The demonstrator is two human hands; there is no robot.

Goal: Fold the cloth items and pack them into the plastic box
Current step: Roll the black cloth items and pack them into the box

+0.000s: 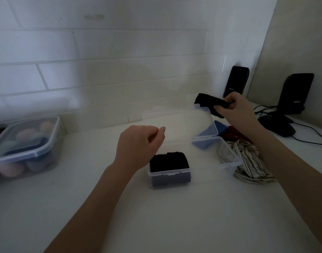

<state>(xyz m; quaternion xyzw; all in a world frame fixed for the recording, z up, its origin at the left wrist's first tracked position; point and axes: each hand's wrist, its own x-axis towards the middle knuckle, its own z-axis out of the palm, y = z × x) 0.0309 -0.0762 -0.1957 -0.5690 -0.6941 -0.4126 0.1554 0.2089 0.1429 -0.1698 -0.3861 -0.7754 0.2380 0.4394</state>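
A dark cloth (209,105) is held by the right hand (235,110) at about two o'clock of the frame, pinched between thumb and curled fingers, above the far corner of the raised clear lid (178,123). The plastic box (195,165) sits on the white counter (138,216) at centre, its lid open and tipped back toward twelve o'clock. A folded dark item (169,161) is already packed at the box's nine-o'clock end; the remainder of the box appears unfilled. The left hand (140,145) hovers just beside the lid's near edge with fingers loosely curled; nothing is seen to be gripped, though whether a fingertip touches the lid cannot be told.

The cloth is judged to be light, soft and limp, with a napped surface unlikely to slip; it should be taken at its edges or corners, so that a fold can be laid flat. The box is judged light and liable to slide if pushed.

A heap of unfolded pieces waits at three o'clock of the box: a blue cloth (218,127), a red cloth (235,134) and a striped cloth (251,165), each partly covered by the box wall or the right forearm. How many pieces lie there cannot be counted. The dim light hides the weave and the fold lines in the dark fabrics. At nine o'clock a lidded container (26,145) holds rounded shapes that cannot be identified. Two black speakers (237,81) and trailing cables stand at one o'clock.
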